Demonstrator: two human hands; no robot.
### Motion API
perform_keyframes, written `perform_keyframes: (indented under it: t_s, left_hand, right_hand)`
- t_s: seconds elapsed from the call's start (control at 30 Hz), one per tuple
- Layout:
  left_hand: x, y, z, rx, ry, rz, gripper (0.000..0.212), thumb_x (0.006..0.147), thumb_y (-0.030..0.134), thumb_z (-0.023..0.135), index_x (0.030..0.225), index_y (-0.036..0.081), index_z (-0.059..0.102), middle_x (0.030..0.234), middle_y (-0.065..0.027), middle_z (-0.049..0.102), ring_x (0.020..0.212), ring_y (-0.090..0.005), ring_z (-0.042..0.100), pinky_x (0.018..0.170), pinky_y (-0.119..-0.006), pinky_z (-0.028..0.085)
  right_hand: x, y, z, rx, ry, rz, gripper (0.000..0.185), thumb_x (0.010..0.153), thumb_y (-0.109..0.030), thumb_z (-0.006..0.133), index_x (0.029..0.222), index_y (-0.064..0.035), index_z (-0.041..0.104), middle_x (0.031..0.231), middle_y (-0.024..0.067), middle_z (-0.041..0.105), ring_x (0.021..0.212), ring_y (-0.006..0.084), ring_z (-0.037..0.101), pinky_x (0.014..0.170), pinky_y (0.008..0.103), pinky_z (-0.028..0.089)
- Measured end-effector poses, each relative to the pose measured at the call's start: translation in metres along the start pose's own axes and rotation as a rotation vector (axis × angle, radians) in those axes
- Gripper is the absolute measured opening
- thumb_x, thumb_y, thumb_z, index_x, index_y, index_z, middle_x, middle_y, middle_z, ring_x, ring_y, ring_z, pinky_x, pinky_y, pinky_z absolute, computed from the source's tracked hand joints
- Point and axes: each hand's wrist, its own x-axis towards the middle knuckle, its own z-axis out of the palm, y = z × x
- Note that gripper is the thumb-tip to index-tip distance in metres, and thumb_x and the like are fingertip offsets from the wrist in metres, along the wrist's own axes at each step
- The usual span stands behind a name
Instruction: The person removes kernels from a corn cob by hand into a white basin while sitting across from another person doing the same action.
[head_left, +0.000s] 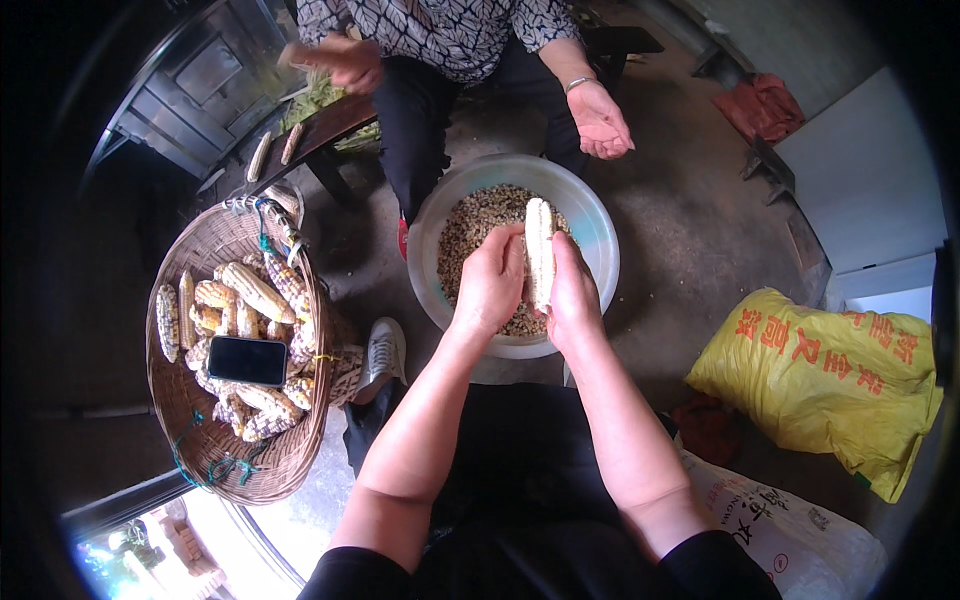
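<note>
Upright in the view, a pale ear of corn (538, 251) is held between my two hands above a wide plastic basin (604, 255). My left hand (489, 281) grips it along the left side, thumb and fingers near its middle. On the other side my right hand (577, 289) holds it lower down, with the fingertips partly hidden. Loose corn kernels (476, 217) in mixed pale and dark colours cover the bottom of the basin.
Left stands a wicker basket (306, 442) of corn ears (255, 292), a smartphone (247, 361) on top. Opposite sits a person with both hands (600, 124) raised near the basin. Two cobs (259, 157) lie on a wooden bench (330, 131). Right, a yellow sack (817, 375) bears writing.
</note>
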Motion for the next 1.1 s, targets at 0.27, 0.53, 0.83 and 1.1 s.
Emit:
perform_keyframes:
  t_s: [0.27,0.53,0.83,1.1]
  left_hand:
    - [0.007,-0.014,-0.005,-0.128,0.056,-0.042,0.047,0.097,0.039,0.044,0.118,-0.001,0.056,0.096,-0.0165,0.063,0.089,-0.0244,0.061,0.081,-0.034,0.047]
    - [0.009,0.000,-0.021,-0.127,0.150,0.004,0.046,0.098,0.041,0.040,0.095,-0.002,0.057,0.075,-0.0157,0.059,0.070,-0.0217,0.056,0.070,-0.034,0.045]
    - [0.011,-0.006,-0.024,-0.018,0.222,-0.011,0.043,0.100,0.036,0.038,0.097,-0.003,0.058,0.073,-0.0151,0.061,0.067,-0.0245,0.059,0.065,-0.034,0.046]
    - [0.014,0.002,-0.022,-0.168,0.152,-0.181,0.048,0.096,0.043,0.046,0.088,-0.002,0.058,0.069,-0.0072,0.057,0.065,-0.0137,0.052,0.061,-0.030,0.044]
  right_hand:
    - [0.003,0.001,0.004,-0.252,0.073,-0.310,0.044,0.097,-0.038,0.040,0.132,-0.0107,0.045,0.116,0.0096,0.057,0.097,0.0179,0.059,0.076,0.0315,0.051]
    - [-0.023,0.004,0.026,-1.046,0.105,-0.981,0.044,0.085,-0.019,0.061,0.125,-0.0089,0.048,0.098,0.0195,0.060,0.083,0.0356,0.064,0.067,0.0415,0.054]
    - [-0.025,0.001,0.021,-0.726,-0.074,-0.556,0.042,0.097,-0.026,0.046,0.129,-0.0003,0.044,0.104,0.0176,0.062,0.091,0.0289,0.062,0.078,0.0353,0.050]
    - [-0.027,-0.008,0.020,-1.132,-0.007,-0.915,0.045,0.083,-0.017,0.063,0.125,-0.0084,0.050,0.098,0.0178,0.060,0.081,0.0359,0.062,0.067,0.0414,0.052]
